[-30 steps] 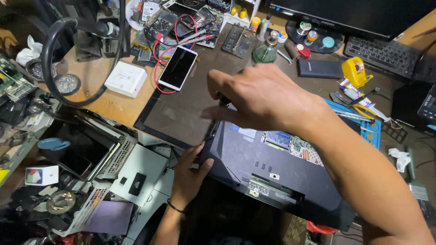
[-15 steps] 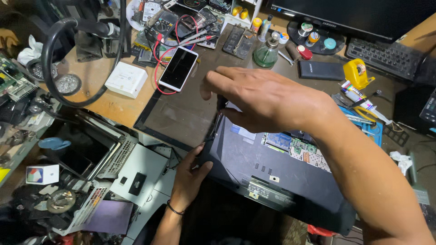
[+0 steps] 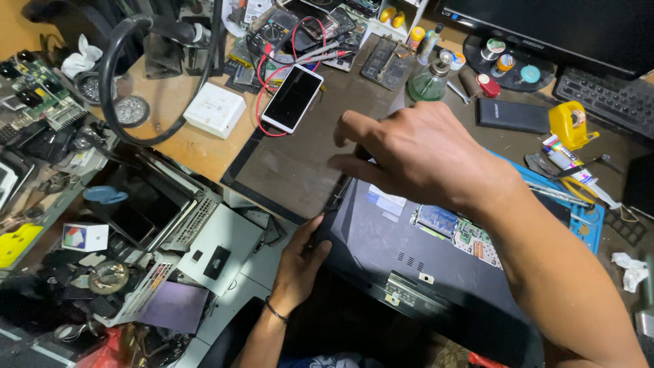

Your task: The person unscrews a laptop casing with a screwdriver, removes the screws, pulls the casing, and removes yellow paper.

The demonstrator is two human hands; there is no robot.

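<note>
A dark laptop base (image 3: 409, 262) lies upside down in front of me, with a bare circuit board showing through an opening in its cover. Its screen lid (image 3: 293, 174) lies flat on the bench, hinged to the base's far left side. My left hand (image 3: 300, 262) grips the base's near left corner. My right hand (image 3: 422, 153) hovers over the hinge area, fingers curled and pointing left; whatever is under its fingertips is hidden.
A white smartphone (image 3: 293, 97) with a red cable lies past the lid. A white box (image 3: 215, 109), a green bottle (image 3: 429, 82), a yellow tape dispenser (image 3: 569, 123), a keyboard (image 3: 603, 95), another open laptop (image 3: 170, 218) and loose parts crowd the bench.
My right hand has shifted slightly right and up along the laptop's hinge edge. My left hand has stayed on the base's corner.
</note>
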